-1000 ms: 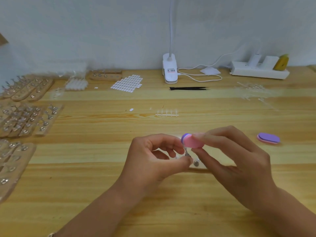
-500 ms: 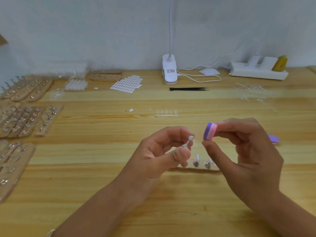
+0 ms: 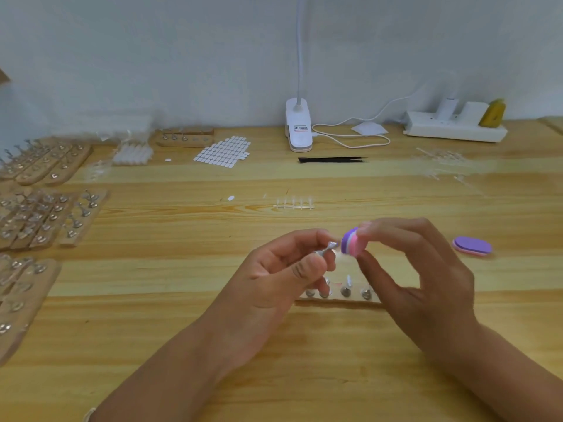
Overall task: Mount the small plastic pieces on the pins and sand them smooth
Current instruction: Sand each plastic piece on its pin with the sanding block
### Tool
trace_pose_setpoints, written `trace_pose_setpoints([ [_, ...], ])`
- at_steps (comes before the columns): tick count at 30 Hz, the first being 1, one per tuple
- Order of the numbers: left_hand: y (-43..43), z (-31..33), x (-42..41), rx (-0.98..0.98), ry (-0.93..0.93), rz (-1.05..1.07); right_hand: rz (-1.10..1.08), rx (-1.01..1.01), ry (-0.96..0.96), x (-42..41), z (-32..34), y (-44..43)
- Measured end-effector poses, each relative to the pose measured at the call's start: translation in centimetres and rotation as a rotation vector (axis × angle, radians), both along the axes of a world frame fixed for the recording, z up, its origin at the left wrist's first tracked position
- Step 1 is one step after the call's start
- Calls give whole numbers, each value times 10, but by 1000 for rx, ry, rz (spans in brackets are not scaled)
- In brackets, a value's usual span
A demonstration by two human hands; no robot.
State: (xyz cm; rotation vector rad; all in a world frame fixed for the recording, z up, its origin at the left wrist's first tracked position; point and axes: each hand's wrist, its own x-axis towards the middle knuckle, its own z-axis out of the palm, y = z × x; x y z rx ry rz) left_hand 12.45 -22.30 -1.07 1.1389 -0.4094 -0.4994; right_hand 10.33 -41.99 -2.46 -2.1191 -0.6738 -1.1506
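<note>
Nearest, the two forearms come in over the wooden tabletop (image 3: 182,330). The left hand (image 3: 280,278) pinches a small metal pin (image 3: 324,250) between thumb and fingertips, with a tiny clear plastic piece (image 3: 333,245) mounted on its tip; the right hand (image 3: 420,278) pinches a pink-and-purple sanding block (image 3: 351,242) between thumb and forefinger, its edge just beside the piece. Whether they touch cannot be told. Just beyond and below the hands stands a row of more pins (image 3: 345,290) in a holder, partly hidden. The step in hand looks like sanding the mounted piece. To do it well, the pin should be held steady and close to its head so the piece does not twist off, and the block drawn across with light, short strokes while the pin is turned a little between strokes so every edge is reached. Too much pressure could push the piece off its mount. Farther right lies a second sanding block (image 3: 472,246); farther still a strip of clear plastic pieces (image 3: 294,205), at the far left wooden racks of pins (image 3: 45,214), then black tweezers (image 3: 332,159) and a clip lamp (image 3: 299,129).
</note>
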Motion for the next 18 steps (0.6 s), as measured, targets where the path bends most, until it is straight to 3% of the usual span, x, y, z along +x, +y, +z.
trace_pose_setpoints([
  [5,-1,-1,0,-12,14,-11,59,26,-80,-6,0,6],
  [11,0,1,0,-43,-4,-3,-38,29,-14,1,0,-1],
  [18,0,1,-1,-41,-12,-32,17,-3,-39,0,0,4],
])
